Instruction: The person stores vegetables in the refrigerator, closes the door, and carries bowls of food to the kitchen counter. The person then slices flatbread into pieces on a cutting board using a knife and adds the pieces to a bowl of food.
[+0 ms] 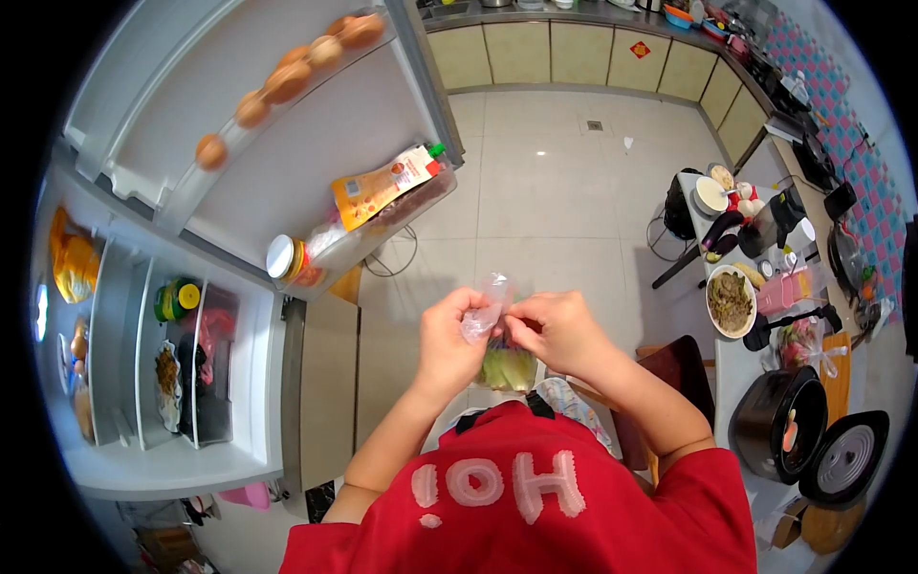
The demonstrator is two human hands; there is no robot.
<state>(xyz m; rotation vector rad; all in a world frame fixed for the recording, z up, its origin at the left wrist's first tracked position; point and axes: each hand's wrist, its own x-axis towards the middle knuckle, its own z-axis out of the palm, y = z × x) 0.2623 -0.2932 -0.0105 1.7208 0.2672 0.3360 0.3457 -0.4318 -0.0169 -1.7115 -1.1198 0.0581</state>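
A clear plastic bag [490, 304] hangs in front of my red shirt, its neck bunched up between my hands. Pale green leafy vegetables [508, 369] show through its lower part. My left hand [449, 330] is closed round the left side of the gathered plastic. From the right, my right hand [555, 328] pinches the same neck, thumb and fingers close together. The two hands almost meet at the twist, and the exact fingertip contact is partly hidden.
To my left the fridge stands open, with eggs [287, 81] and an orange pouch [382, 187] in its door. On the right, a table carries a bowl of food [732, 301], eggplants [719, 230] and an open black cooker [779, 421]. A dark red chair [684, 383] stands beside me.
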